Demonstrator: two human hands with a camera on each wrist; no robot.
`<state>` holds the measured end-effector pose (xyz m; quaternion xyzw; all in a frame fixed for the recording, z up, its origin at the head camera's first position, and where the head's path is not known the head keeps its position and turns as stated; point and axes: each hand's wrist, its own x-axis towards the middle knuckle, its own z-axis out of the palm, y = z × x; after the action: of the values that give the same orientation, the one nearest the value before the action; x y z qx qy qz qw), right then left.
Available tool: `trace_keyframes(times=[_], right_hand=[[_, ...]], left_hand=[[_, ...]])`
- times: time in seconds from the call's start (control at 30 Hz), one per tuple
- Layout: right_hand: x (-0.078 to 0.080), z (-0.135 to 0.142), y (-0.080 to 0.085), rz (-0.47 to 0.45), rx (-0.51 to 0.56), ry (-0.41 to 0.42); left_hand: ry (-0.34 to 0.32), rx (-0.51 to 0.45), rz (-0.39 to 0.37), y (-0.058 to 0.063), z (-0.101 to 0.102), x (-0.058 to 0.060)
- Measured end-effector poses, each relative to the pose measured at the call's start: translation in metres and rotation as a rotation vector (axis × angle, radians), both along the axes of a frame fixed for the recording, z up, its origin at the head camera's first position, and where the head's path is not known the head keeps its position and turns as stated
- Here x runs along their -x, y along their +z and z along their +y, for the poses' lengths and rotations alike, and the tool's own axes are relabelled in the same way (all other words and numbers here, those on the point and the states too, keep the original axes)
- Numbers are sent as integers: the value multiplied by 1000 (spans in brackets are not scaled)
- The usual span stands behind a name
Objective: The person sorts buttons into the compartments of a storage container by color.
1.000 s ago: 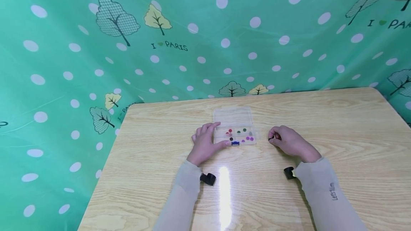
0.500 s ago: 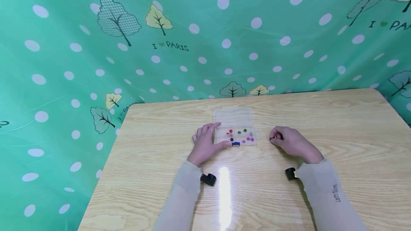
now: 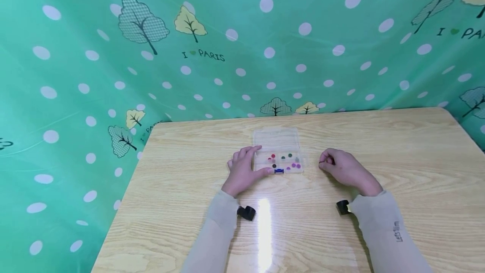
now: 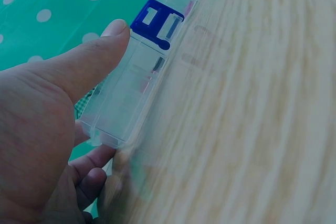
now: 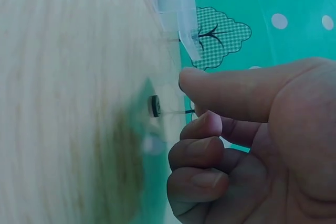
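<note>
On the table lies a clear plastic compartment box [image 3: 278,159] with its lid [image 3: 276,138] folded back. A blue latch [image 4: 158,23] sits on its front edge. Red [image 3: 273,156], green [image 3: 290,155], purple [image 3: 298,166] and black round pieces [image 3: 274,166] lie in separate compartments. My left hand [image 3: 242,172] holds the box at its left end, thumb on the front by the latch and fingers around the side. Right of the box, my right hand [image 3: 342,167] pinches a small black disc [image 3: 320,162], mostly hidden by the fingertips.
The wooden table [image 3: 182,222] has a glossy top with a bright reflection in front of the box. A dark round shape [image 5: 154,106] shows on the tabletop by the right fingers; I cannot tell whether it is a reflection. A green patterned cloth [image 3: 242,45] hangs behind.
Both hands stay almost where they were, and the head view has shifted slightly. Less of the black disc shows at the right fingertips than one second ago.
</note>
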<state>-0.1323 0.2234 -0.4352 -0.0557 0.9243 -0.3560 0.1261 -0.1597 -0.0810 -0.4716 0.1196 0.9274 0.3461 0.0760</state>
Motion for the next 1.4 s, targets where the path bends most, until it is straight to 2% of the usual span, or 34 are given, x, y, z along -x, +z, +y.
trace_keyframes(times=[0.33,0.87,1.4], right_hand=[[0,-2,4,20,4,-15],[-1,-13,14,62,19,6],[6,-30,17,96,37,32]], left_hand=[[1,20,-4,-1,-1,0],[2,22,1,-2,0,-1],[-3,9,-1,-1,0,0]])
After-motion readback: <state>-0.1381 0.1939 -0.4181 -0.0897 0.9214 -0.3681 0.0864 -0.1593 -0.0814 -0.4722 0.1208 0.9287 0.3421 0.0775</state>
